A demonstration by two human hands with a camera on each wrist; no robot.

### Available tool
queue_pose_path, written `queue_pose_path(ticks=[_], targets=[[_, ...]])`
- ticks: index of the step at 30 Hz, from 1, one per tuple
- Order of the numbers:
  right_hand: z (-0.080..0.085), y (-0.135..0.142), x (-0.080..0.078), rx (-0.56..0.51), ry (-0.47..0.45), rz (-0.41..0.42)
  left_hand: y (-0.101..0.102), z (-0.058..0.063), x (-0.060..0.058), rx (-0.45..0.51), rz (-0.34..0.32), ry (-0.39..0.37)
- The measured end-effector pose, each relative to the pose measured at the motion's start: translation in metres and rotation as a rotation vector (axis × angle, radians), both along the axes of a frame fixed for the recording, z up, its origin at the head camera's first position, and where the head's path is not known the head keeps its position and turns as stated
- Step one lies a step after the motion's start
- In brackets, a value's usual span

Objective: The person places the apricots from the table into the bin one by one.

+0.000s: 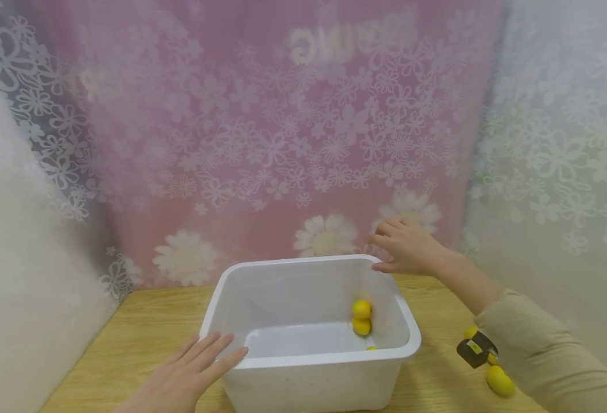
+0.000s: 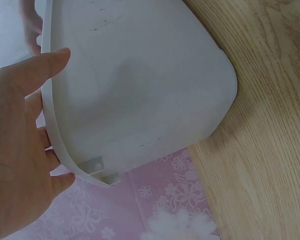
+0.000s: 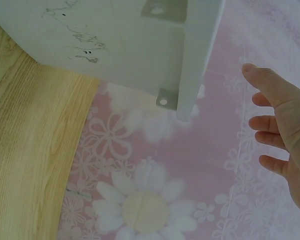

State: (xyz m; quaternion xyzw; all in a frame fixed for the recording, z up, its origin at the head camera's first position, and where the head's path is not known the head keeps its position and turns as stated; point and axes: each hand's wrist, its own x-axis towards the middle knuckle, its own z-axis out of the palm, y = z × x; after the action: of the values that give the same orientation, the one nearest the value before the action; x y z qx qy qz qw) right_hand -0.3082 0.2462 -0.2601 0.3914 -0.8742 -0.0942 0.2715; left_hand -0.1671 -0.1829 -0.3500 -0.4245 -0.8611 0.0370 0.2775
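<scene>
A white plastic tub (image 1: pixel 308 361) stands on the wooden table. Inside, by its right wall, two yellow lemons (image 1: pixel 361 317) lie touching. The top of another lemon (image 1: pixel 372 347) just shows above the near rim. My left hand (image 1: pixel 187 370) rests on the tub's near left corner, fingers extended over the rim; the left wrist view shows the thumb (image 2: pixel 52 65) along the outer side. Raised at the far right corner, my right hand (image 1: pixel 409 246) has loosely bent fingers and holds nothing. The right wrist view shows a gap between that hand (image 3: pixel 290 122) and the rim.
More lemons (image 1: pixel 500 381) lie on the table (image 1: pixel 438 304) right of the tub, partly hidden by my right forearm and the black wrist device (image 1: pixel 474 350). A pink flowered curtain (image 1: pixel 283 143) hangs behind, with pale curtains (image 1: pixel 556 172) at both sides.
</scene>
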Motion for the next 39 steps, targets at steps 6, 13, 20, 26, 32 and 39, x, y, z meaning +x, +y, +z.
queue_pose_path(ticks=[6, 13, 20, 26, 32, 39], targets=[[-0.002, 0.009, 0.004, -0.018, -0.015, -0.011, -0.001, 0.001, 0.0, -0.001, 0.014, -0.022], [-0.012, 0.028, 0.01, -0.06, 0.044, 0.029, -0.001, 0.001, 0.0, -0.006, 0.009, -0.003], [-0.026, 0.051, 0.02, -0.08, 0.112, 0.073, -0.001, 0.002, 0.001, -0.009, 0.032, -0.053], [-0.038, 0.072, 0.03, -0.113, 0.118, 0.056, -0.002, 0.001, 0.002, -0.014, 0.04, -0.07], [-0.054, 0.095, 0.039, -0.111, 0.106, -0.026, -0.001, 0.0, 0.001, -0.019, 0.043, -0.047], [-0.077, 0.121, 0.051, -0.116, 0.066, -0.159, 0.0, 0.001, 0.001, -0.009, 0.055, -0.1]])
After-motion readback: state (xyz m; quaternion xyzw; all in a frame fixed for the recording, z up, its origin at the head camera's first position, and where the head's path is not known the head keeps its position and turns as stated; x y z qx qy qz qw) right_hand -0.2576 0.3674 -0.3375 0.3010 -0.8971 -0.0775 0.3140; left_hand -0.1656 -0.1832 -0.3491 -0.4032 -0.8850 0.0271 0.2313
